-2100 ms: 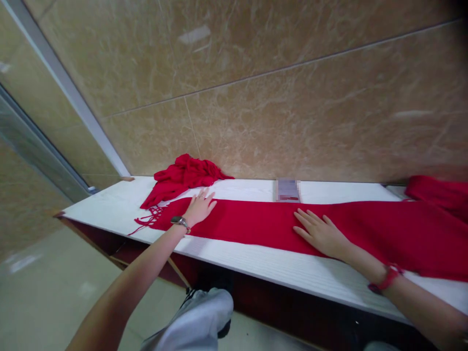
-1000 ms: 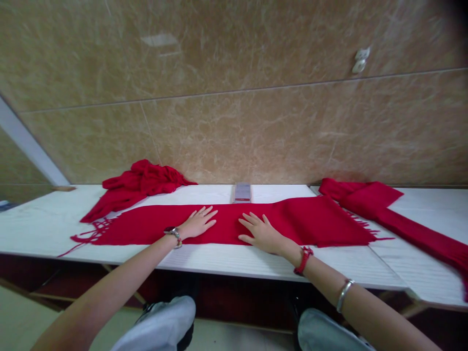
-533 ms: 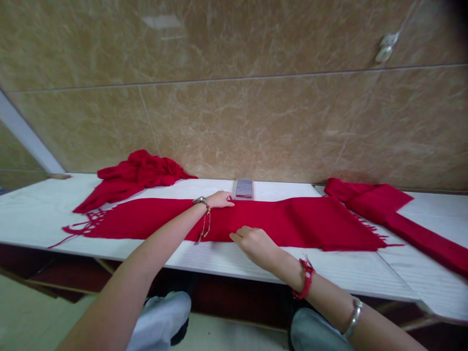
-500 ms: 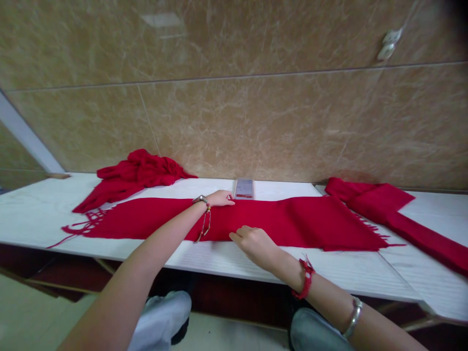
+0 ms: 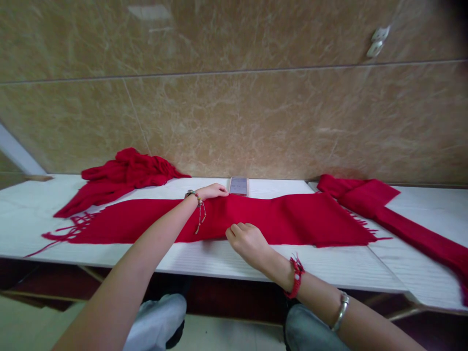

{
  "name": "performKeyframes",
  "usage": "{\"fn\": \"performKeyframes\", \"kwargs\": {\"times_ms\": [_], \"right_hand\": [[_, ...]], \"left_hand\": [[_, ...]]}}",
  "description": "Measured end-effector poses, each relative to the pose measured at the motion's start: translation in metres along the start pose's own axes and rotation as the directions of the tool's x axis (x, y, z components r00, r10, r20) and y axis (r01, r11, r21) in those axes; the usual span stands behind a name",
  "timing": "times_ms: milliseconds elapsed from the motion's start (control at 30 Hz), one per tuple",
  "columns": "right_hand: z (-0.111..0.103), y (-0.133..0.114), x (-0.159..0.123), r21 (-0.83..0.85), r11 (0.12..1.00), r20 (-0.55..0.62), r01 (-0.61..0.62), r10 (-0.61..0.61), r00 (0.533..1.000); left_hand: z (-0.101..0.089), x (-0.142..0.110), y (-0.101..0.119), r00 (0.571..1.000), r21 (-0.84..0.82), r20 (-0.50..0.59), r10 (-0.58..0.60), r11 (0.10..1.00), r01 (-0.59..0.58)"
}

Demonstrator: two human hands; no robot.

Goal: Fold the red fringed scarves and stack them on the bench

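1. L hand (image 5: pixel 213 190): thumb + fingers pinched together on far edge of the red scarf (image 5: pixel 292 219), approx. mid-length.
2. R hand (image 5: pixel 248 241): fingers curled in, thumb against them, pinching near edge of same scarf, roughly opp. L hand; exact fingertip contact partly hidden.
3. Scarf lay lengthwise along the white tabletop (image 5: pixel 329 268), fringed both ends, mostly flat; slight raised crease btwn the hands, w/ shadow under near edge just L of R hand.
4. L wrist had a watch (image 5: pixel 189 193) + beaded bracelet (image 5: pixel 200 212), cord ends hanging over the scarf.
5. R wrist had a red bracelet (image 5: pixel 295 278); silver bangle (image 5: pixel 341 312) sat farther up the forearm.
6. Gray flat item w/ pale border (image 5: pixel 239 185), phone-like, lay just beyond L fingertips, btwn scarf and wall; text unreadable.
7. Bunched red cloth (image 5: pixel 127 175) was behind scarf's L end, crumpled, nr wall.
8. Second red scarf (image 5: pixel 369 195) was past the R end, folded over itself, one length running diag. toward near R corner.
9. Brown marbled wall (image 5: pixel 234 122) stood behind; small white fixture (image 5: pixel 379 41) was on it, upper R.
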State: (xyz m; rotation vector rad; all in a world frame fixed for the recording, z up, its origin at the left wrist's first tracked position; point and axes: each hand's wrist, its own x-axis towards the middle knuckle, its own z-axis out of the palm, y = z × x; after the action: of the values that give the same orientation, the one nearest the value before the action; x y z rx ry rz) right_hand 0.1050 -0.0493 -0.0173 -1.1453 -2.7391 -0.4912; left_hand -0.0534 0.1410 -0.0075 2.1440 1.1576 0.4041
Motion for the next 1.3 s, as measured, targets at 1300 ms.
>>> {"fn": "performKeyframes", "kwargs": {"times_ms": [1300], "right_hand": [[0.006,0.186,-0.221,0.039,0.832,-0.156,-0.553,0.552,0.819]], "left_hand": [[0.171,0.135,0.217,0.931,0.416,-0.154,0.33,0.877,-0.242]]}}
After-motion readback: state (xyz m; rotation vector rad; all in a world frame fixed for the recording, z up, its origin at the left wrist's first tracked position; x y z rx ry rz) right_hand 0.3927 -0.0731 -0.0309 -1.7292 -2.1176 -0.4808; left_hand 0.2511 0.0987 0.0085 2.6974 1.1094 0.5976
